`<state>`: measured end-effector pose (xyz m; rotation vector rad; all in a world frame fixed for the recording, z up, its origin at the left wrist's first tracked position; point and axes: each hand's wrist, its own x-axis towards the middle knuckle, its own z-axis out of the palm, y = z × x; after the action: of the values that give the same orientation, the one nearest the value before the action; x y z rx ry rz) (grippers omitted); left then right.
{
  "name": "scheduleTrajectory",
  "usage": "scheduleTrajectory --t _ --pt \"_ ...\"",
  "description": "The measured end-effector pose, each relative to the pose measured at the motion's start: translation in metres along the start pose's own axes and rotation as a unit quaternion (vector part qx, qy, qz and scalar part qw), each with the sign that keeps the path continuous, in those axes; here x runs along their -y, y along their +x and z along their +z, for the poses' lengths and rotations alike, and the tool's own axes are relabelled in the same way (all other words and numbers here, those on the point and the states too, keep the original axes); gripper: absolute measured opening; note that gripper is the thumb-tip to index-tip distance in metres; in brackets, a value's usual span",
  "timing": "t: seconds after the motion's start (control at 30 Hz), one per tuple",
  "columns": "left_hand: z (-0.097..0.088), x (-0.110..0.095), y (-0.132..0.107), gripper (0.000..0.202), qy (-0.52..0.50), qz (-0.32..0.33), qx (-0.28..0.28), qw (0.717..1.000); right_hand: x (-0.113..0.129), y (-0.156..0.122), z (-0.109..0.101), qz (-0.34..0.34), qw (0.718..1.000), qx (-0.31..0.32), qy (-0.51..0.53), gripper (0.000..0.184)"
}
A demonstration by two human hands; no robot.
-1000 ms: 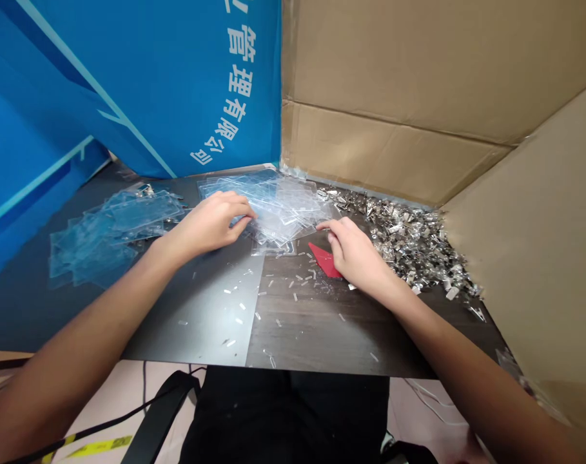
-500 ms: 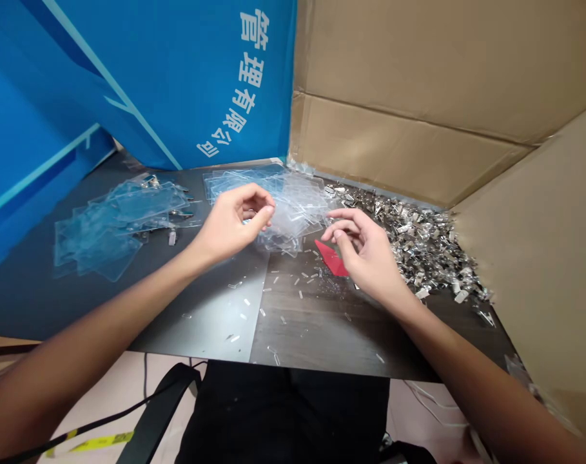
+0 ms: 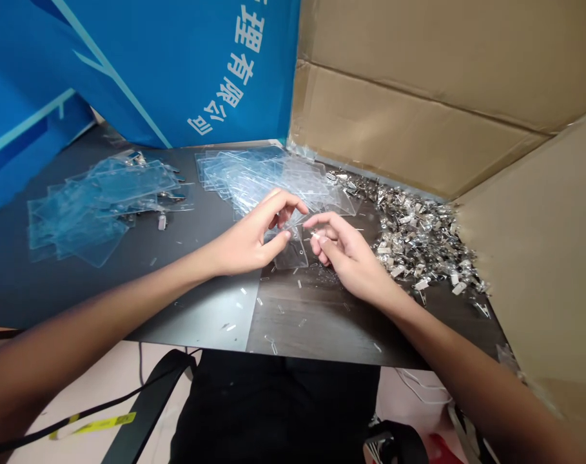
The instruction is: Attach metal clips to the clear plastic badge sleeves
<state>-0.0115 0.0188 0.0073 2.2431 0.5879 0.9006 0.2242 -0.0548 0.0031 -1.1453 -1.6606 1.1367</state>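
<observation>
My left hand (image 3: 256,237) pinches a clear plastic badge sleeve (image 3: 293,251) just above the dark table (image 3: 200,309). My right hand (image 3: 343,254) meets it from the right, its fingertips pinched at the sleeve's top edge. Whether a small part sits between those fingers I cannot make out. Right behind both hands lies a spread pile of clear sleeves (image 3: 268,177). A heap of small metal clips (image 3: 418,241) lies to the right of my right hand.
A second pile of clear sleeves with clips (image 3: 99,203) lies at the left. Tiny plastic offcuts (image 3: 268,303) litter the table's front. A blue banner (image 3: 152,64) and cardboard walls (image 3: 418,109) close in the back and right. A black strap (image 3: 147,393) hangs below the table edge.
Both hands left the pile and came together in front of it; my left hand lifted one sleeve. The red piece by my right hand is hidden now. The view shifted slightly.
</observation>
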Motion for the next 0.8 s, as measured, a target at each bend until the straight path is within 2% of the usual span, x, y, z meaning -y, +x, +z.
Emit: scheduleTrajectory --t 0.1,0.2,0.3,0.37,0.5,0.6,0.7,0.8 --pt "0.003 -0.004 0.000 0.045 0.019 0.014 -0.010 1.000 0.008 -0.005 0.003 -0.025 0.993 0.029 -0.112 0.025" --pt "0.006 -0.014 -0.002 0.050 0.064 0.072 -0.035 0.995 0.012 -0.007 0.007 -0.061 0.982 0.058 -0.167 0.025" --pt "0.010 -0.024 -0.006 0.057 0.130 0.138 -0.070 0.979 0.010 -0.008 0.010 -0.163 0.965 0.041 -0.199 0.020" --pt "0.014 -0.027 -0.008 0.063 0.164 0.142 -0.093 0.972 0.007 -0.009 0.012 -0.227 0.950 0.019 -0.215 0.025" --pt "0.024 -0.023 -0.010 0.076 0.169 0.070 -0.151 0.971 0.002 -0.009 0.015 -0.271 0.928 -0.022 -0.256 0.037" --pt "0.033 -0.019 -0.011 0.080 0.121 0.021 -0.185 0.975 0.000 -0.010 0.017 -0.290 0.910 -0.058 -0.290 0.036" --pt "0.040 -0.017 -0.011 0.080 0.023 -0.048 -0.209 0.976 -0.001 -0.010 0.019 -0.308 0.892 -0.097 -0.316 0.030" --pt "0.039 -0.018 -0.010 0.078 -0.129 -0.154 -0.184 0.962 -0.001 -0.011 0.018 -0.327 0.872 -0.133 -0.339 0.024"
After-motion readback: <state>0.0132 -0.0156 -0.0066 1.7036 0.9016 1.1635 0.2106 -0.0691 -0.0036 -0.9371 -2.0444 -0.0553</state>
